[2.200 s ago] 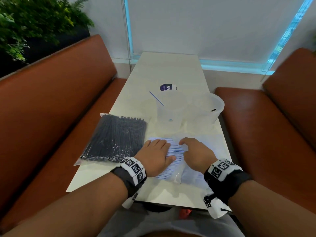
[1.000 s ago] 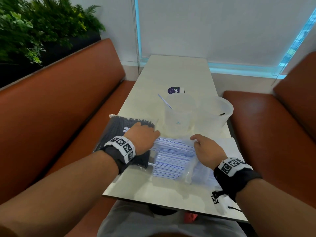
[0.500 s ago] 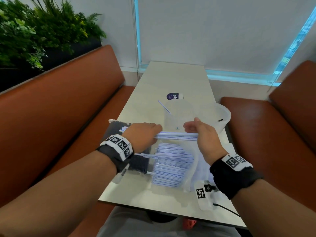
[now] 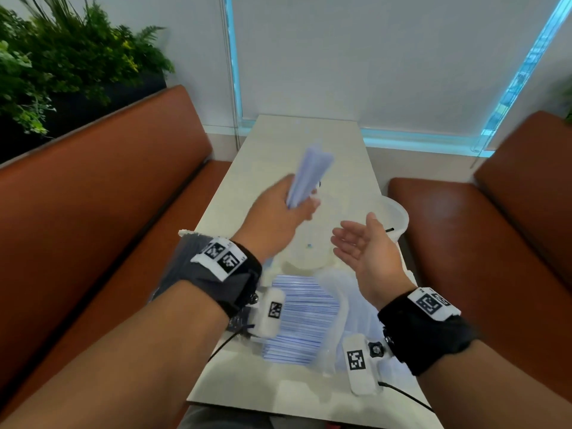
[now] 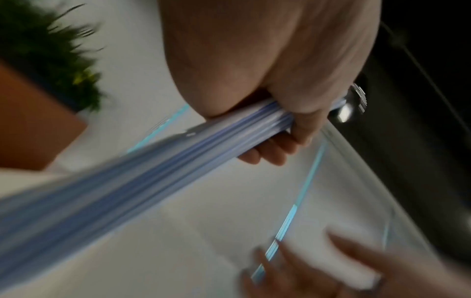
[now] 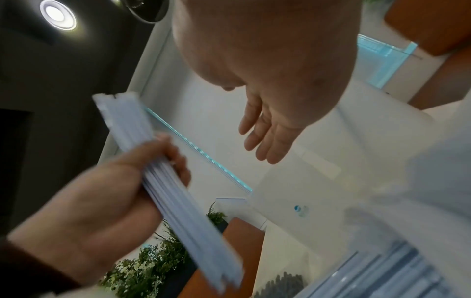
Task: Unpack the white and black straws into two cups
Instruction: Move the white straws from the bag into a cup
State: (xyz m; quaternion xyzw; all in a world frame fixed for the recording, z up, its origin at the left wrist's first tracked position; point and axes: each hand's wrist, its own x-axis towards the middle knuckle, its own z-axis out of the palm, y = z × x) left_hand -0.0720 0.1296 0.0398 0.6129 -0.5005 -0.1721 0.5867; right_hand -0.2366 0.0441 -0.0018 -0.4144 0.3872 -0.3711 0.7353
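My left hand [image 4: 286,205] is raised over the table and grips a bundle of white straws [image 4: 311,176], which points up and away; the left wrist view shows my fingers [image 5: 288,141] wrapped round the bundle [image 5: 178,161]. My right hand [image 4: 356,246] hovers open, palm turned left, holding nothing [image 6: 267,133]. Below the hands stands a translucent cup [image 4: 306,255], with a second cup [image 4: 397,221] to its right. More white straws [image 4: 305,317] lie in their clear bag near the table's front. The bag of black straws [image 4: 182,267] lies at the left, largely hidden by my left wrist.
The narrow pale table [image 4: 309,394] runs away from me toward a window blind. Brown benches flank it on the left [image 4: 108,196] and right [image 4: 464,230]. A green plant [image 4: 62,63] stands behind the left bench.
My left hand has lifted the white straw bundle from level above the bag and turned it upright over the cup. The right hand has let go of the bundle and opened.
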